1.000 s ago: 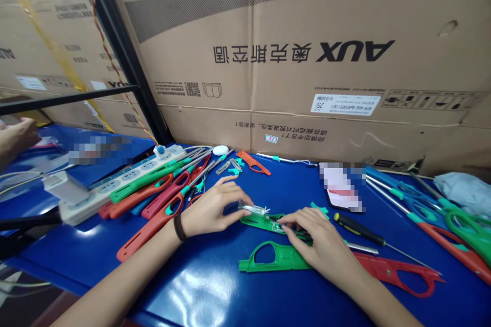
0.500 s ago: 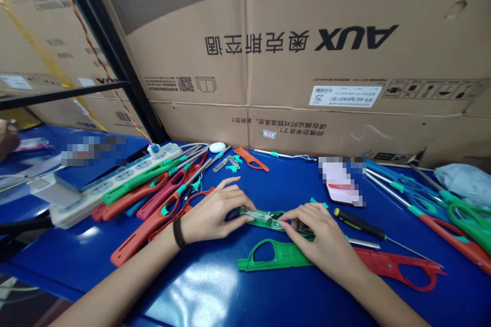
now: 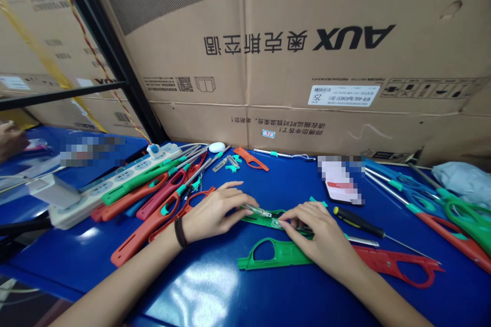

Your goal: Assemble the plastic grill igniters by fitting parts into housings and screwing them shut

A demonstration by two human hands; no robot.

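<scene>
My left hand and my right hand meet over a green plastic lighter shell, an open half with its inner channels showing. A thin metal nozzle tube lies along the shell's left end, under my left fingertips. My right fingers press on the shell's right end, hiding part of it. Just below my right hand lies a second green shell, touching my palm. A red shell extends beyond it to the right.
A black-handled screwdriver lies to the right. Red lighter bodies and a white power strip are at left. A blurred phone lies at the back. Another person's hand shows at far left. Cardboard boxes wall the table's back.
The metal tube has come down from my left fingers' raised hold to lie on the green shell. The other person's hand has drawn back toward the left edge.
</scene>
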